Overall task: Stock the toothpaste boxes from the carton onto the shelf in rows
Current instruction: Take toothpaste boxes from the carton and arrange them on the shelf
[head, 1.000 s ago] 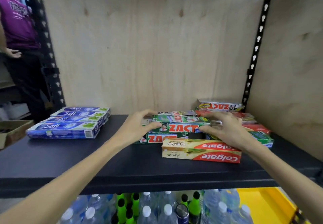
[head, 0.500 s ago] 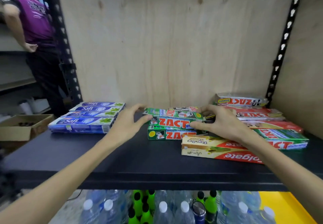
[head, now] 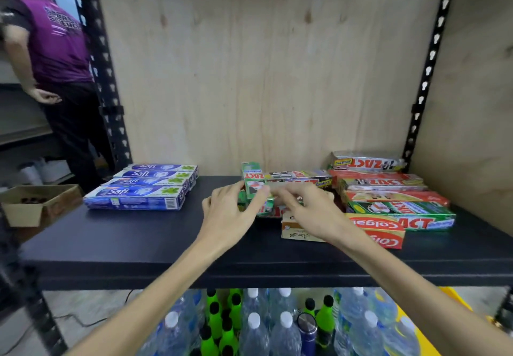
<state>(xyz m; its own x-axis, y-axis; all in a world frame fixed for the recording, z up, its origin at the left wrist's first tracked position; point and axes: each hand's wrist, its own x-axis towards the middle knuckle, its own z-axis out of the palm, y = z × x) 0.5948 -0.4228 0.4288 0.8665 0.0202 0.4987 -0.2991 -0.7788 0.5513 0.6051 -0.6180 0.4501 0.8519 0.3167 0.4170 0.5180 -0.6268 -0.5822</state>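
Observation:
On the black shelf (head: 133,244) lies a small heap of green ZACT toothpaste boxes (head: 251,178) in the middle. The top one points away from me, its near end between my hands. My left hand (head: 229,214) grips that end from the left, fingers curled round it. My right hand (head: 308,210) pinches the same heap from the right, its fingers hiding the boxes beneath. A red and cream Colgate box (head: 380,230) lies under my right wrist. Blue Safi boxes (head: 144,189) sit in a neat row at the left.
Mixed ZACT boxes (head: 388,186) are piled at the right by the black upright. An open cardboard carton (head: 41,203) stands left of the shelf. A person in a purple shirt (head: 58,50) stands beyond it. Water and green bottles (head: 263,325) fill the level below.
The top green ZACT box has been turned from lying crosswise to pointing away from me. Both hands came closer together on it. The view shifted left and nearer.

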